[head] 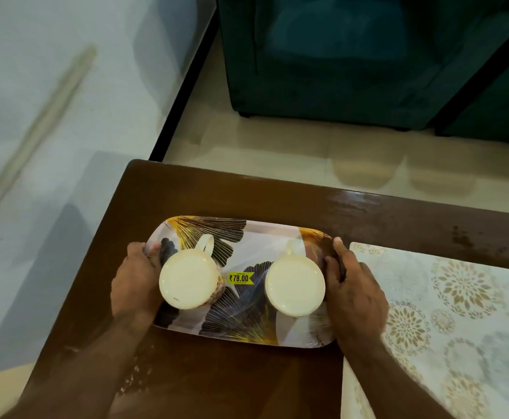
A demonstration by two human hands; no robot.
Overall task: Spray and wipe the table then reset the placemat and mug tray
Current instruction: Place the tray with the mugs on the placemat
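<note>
Both hands grip the tray by its short ends, left hand and right hand, two upturned mugs between them; placemat lies just beside the right hand on the table.

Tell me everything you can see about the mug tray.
The mug tray is a rounded rectangle with a glossy leaf print in black, gold and white and a yellow price sticker at its middle. Two cream mugs stand upside down on it, handles pointing away. The left hand and right hand grip its short ends. It sits over the brown table, left of the placemat.
</note>
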